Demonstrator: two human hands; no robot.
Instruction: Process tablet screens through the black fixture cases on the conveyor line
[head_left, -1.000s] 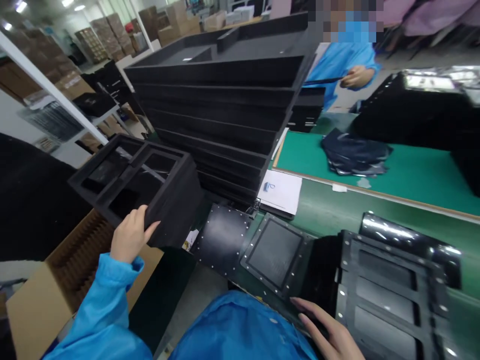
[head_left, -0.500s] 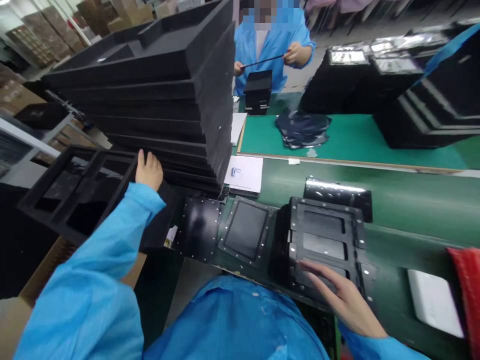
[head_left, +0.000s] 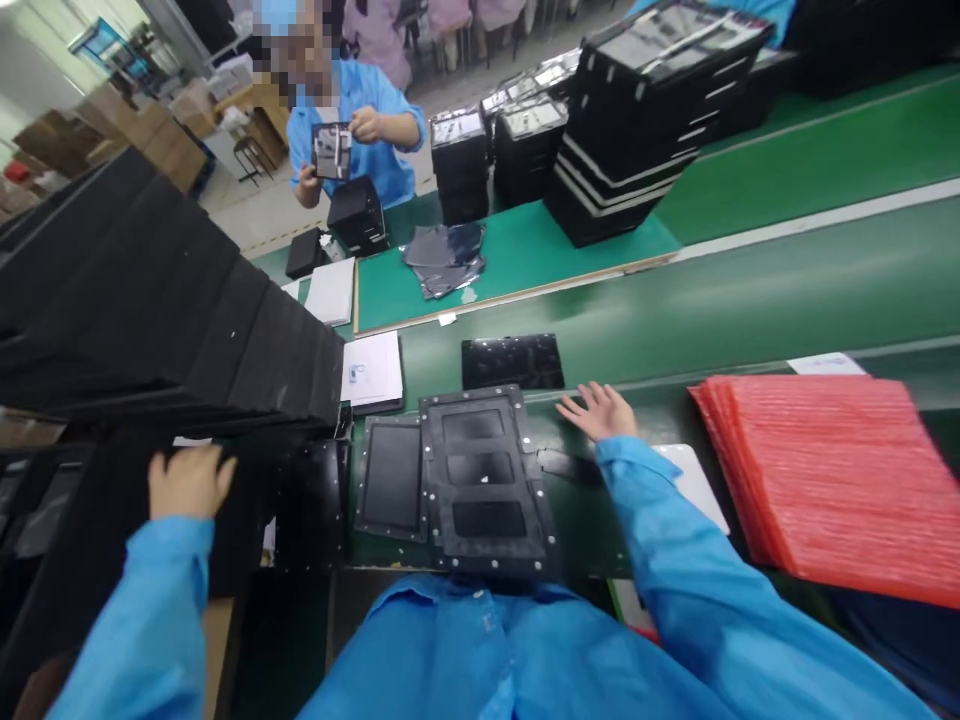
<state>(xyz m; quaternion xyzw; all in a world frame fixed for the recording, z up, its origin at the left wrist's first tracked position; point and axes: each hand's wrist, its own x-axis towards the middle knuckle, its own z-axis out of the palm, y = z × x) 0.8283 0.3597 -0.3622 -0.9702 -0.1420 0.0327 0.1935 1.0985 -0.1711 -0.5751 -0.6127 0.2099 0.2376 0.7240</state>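
Observation:
My left hand [head_left: 189,482] is over dark foam at the left, near an open black foam tray [head_left: 52,500], fingers apart and nothing seen in them. My right hand [head_left: 602,412] is spread open, palm partly up, above the green table [head_left: 675,385], to the right of a stack of black framed plates. The top plate [head_left: 481,535] has three rectangular recesses and studs along its border. Left of it lies a flat black panel with a studded rim [head_left: 393,478], then a plain black plate [head_left: 306,505]. A glossy black sheet [head_left: 512,362] lies beyond the stack.
A tall pile of black foam trays [head_left: 165,300] stands left. Red bubble-wrap bags [head_left: 832,480] and a white slab [head_left: 694,485] lie right. White paper [head_left: 373,368] is beside the pile. Across the table, a person [head_left: 360,130] holds a small panel near stacked black units [head_left: 622,130].
The view has swung right. My right hand has left the top plate and moved right, over the table. My left hand has come off the tray's edge, its fingers more spread.

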